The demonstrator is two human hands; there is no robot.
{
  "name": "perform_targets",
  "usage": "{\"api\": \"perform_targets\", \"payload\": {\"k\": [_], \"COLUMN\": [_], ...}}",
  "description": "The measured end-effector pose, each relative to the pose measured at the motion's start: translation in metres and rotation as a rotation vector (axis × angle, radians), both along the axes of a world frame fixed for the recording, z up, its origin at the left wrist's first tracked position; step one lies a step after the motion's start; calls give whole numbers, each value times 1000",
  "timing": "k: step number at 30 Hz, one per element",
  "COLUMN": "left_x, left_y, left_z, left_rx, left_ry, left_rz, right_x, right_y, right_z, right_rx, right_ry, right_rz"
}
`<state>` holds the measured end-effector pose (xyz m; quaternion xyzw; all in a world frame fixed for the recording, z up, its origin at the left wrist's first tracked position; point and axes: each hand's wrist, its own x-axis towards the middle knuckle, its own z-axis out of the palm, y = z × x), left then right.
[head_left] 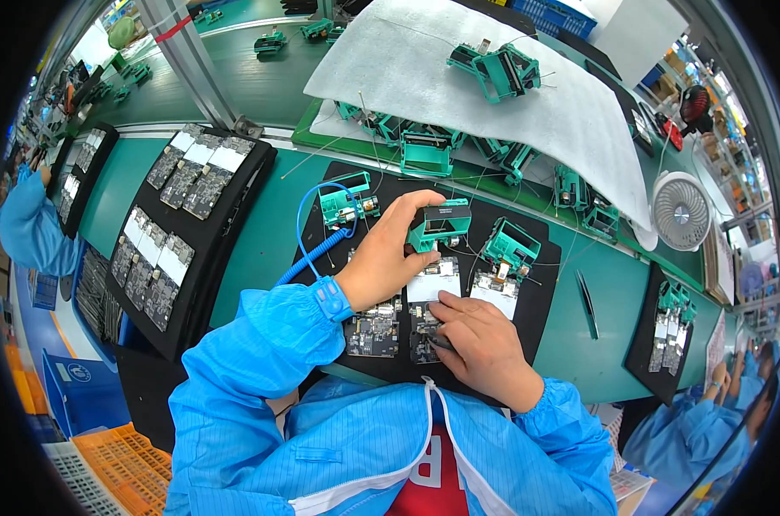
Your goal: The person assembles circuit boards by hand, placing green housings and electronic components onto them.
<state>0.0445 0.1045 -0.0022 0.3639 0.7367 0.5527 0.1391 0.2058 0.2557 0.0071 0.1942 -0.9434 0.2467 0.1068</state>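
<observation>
My left hand point(388, 254) grips a green plastic frame point(442, 225) with a dark panel on top, thumb and fingers on its left side. Directly below lies a circuit board point(423, 331) with a white label point(435, 282), on a black mat point(534, 322). My right hand point(485, 348) has its fingers bent over that board, holding it at its right side; the thumb's contact is partly hidden. Another green frame point(510, 247) sits right of the held one, at the top of a labelled board. A third frame point(345, 205) stands on the left, above another board point(373, 331).
A blue coiled wrist cord point(317, 256) runs from my left cuff. Tweezers point(587, 303) lie right of the mat. Black trays with boards point(153, 267) stand left. Beyond, green frames point(424, 153) fill a tray under white foam point(390, 64). A white fan point(681, 211) stands right; co-workers sit both sides.
</observation>
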Motion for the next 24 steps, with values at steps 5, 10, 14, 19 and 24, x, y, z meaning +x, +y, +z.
{"api": "perform_targets", "payload": {"k": [5,10,14,19,24], "left_x": [0,2,6,6,0], "left_y": [0,2,2,2,-2], "left_z": [-1,-3,-6,-11,-14], "left_rx": [-26,-29,-60,-13,-54], "left_ry": [-41,124,155,254,226], "left_rz": [-22,-6,-35,-54,-72], "right_x": [0,-1,-3,-18,-53], "right_y": [-1,-2,1,9,23], "right_z": [2,3,2,20,21], "right_rx": [-2,-2,12,-141,-6], "right_ry": [-3,-8,-9,-154,35], "right_rz": [-6,-19,3,-56,-75]}}
